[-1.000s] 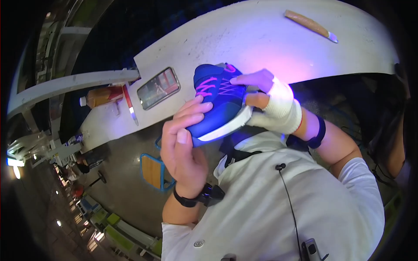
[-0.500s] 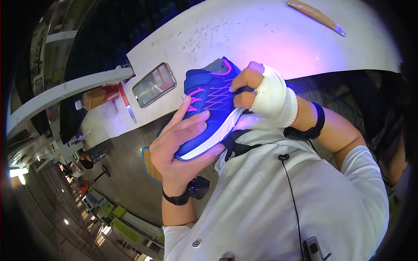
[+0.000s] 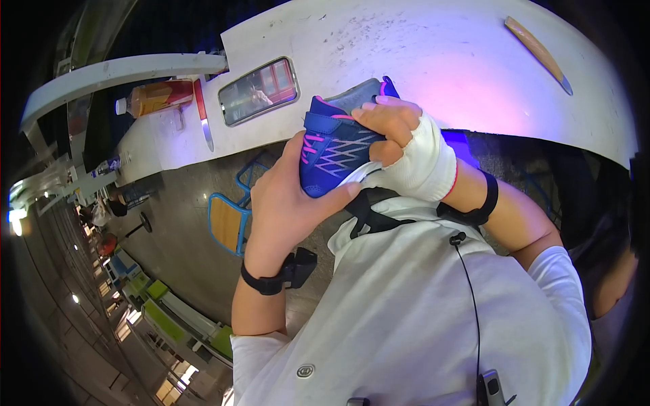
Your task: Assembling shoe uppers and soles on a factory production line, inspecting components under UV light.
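A small blue sneaker (image 3: pixel 336 150) with pink trim, crossing pale lines on its side and a white sole is held in front of my chest, near the table edge. My left hand (image 3: pixel 284 193) is closed round the toe end; its thumb lies along the sole side and its other fingers are hidden behind the shoe. My right hand (image 3: pixel 409 145), in a white fingerless glove, grips the heel end near the grey-lined opening, fingers bent over the collar. Both wrists carry black bands.
On the white table (image 3: pixel 325 44) lie a phone (image 3: pixel 259 93), a red-handled knife (image 3: pixel 203 115) and a wooden-handled blade (image 3: pixel 538 55). A bottle (image 3: pixel 160 98) stands by a white curved frame (image 3: pixel 128 70) at the left. Below is a blue-framed stool (image 3: pixel 228 223).
The sneaker has been tipped, showing more of its opening and side and less of its white sole. My left fingers have left the laces and gone behind the toe.
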`<state>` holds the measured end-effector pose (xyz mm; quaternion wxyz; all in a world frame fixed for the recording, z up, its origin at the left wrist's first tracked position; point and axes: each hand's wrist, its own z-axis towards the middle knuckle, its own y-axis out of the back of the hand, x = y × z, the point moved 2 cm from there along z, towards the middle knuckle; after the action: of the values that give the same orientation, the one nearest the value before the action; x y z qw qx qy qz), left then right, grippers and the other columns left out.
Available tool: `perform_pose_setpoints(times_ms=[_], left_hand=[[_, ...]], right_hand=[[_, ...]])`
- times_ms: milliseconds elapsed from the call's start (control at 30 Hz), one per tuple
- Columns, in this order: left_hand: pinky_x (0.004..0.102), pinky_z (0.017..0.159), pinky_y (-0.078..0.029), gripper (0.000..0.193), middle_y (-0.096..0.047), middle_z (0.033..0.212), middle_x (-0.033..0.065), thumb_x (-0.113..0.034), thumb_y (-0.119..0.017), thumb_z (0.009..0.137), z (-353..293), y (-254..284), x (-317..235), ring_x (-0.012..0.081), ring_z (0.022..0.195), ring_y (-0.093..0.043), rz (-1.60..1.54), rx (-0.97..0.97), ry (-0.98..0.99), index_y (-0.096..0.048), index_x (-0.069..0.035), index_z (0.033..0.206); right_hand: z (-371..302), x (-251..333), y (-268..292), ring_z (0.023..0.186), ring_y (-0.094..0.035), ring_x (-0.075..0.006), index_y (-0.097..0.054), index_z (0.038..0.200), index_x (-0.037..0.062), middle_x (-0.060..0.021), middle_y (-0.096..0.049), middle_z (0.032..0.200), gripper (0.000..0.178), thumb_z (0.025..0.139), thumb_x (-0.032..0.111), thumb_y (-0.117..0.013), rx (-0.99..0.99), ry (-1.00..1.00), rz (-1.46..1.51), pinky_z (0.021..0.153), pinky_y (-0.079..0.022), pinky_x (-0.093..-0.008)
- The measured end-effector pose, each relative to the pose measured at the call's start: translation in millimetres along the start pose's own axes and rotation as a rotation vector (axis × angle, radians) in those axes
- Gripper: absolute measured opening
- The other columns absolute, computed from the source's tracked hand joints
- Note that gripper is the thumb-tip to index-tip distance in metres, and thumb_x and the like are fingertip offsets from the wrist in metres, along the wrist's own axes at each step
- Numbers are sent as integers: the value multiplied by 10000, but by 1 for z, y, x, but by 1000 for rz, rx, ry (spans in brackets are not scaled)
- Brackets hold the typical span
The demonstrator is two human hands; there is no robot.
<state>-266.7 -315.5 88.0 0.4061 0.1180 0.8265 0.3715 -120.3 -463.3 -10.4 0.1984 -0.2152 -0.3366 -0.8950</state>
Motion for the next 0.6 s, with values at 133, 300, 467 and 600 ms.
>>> perform_pose_setpoints(times_ms=[133, 300, 467, 600], left_hand=[[409, 879, -595, 928, -776, 1087, 190, -470, -930, 714, 1, -11, -8, 344, 973, -775, 84, -106, -53, -586, -23, 1450], [395, 998, -581, 868, -771, 1237, 202, -275, -961, 723, -6, 38, -30, 297, 1130, -768, -149, 187, -344, -601, -10, 1467], [448, 1143, -501, 576, -679, 1410, 267, 54, -739, 883, -10, -21, -54, 390, 1351, -650, -269, -111, -659, -608, 68, 1444], [472, 1165, -471, 755, -511, 1573, 295, 77, -774, 798, 4, -95, -49, 459, 1432, -539, -246, -118, -830, -532, 40, 1512]], right_hand=[[-12, -6, -5, 1130, -668, -395, -537, 898, 50, -195, -680, 1277, 319, 732, 116, -801, -109, 33, -6, 1005, -558, -557], [-31, -10, 19, 1176, -652, -433, -651, 1051, 39, -198, -677, 1286, 582, 589, 209, -961, -14, -200, 169, 1051, -511, -546], [-5, 31, 116, 1365, -589, -423, -648, 1315, 119, -160, -686, 1339, 820, 642, 397, -1027, -236, -268, 223, 1155, -439, -619], [18, 37, 156, 1256, -693, -404, -707, 1253, 35, -215, -712, 1347, 696, 688, 342, -974, 69, -369, 263, 1139, -500, -526]])
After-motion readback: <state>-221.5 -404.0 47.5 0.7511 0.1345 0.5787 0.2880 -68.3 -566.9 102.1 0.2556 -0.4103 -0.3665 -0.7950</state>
